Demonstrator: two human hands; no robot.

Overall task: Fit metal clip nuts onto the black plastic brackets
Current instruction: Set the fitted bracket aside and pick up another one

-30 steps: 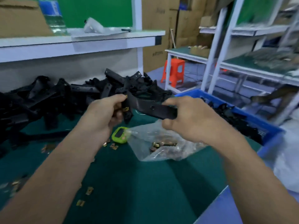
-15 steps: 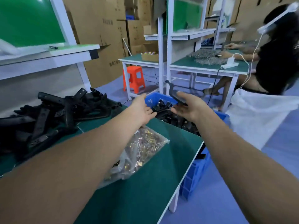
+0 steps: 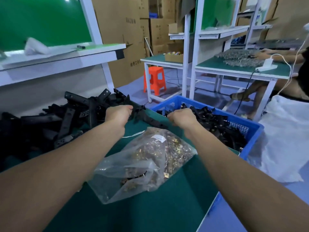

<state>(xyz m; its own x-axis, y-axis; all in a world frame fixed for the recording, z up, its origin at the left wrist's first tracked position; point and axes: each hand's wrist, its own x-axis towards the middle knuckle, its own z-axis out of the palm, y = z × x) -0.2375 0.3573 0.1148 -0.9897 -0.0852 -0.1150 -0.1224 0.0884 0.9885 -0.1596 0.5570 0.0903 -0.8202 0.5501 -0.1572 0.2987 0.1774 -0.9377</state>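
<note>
My left hand (image 3: 119, 114) is closed around one end of a black plastic bracket (image 3: 151, 120) at the far edge of the green table (image 3: 150, 208). The bracket slants down to the right toward my right hand (image 3: 181, 118). That hand's fingers are curled at the near rim of the blue crate; whether it grips the bracket's other end is hidden. A clear bag of brass-coloured metal clip nuts (image 3: 150, 158) lies between my forearms. A large pile of black brackets (image 3: 66, 118) fills the table's left side.
A blue plastic crate (image 3: 250, 128) with several black brackets stands beside the table's right edge. A white sack (image 3: 287, 131) lies on the floor to the right. Behind are an orange stool (image 3: 154, 81), white-framed benches and another person (image 3: 301, 77) seated at one.
One second ago both hands held a bracket over the bag. Then my right hand carried it out over the crate. Now my left hand has closed on a bracket at the pile's edge.
</note>
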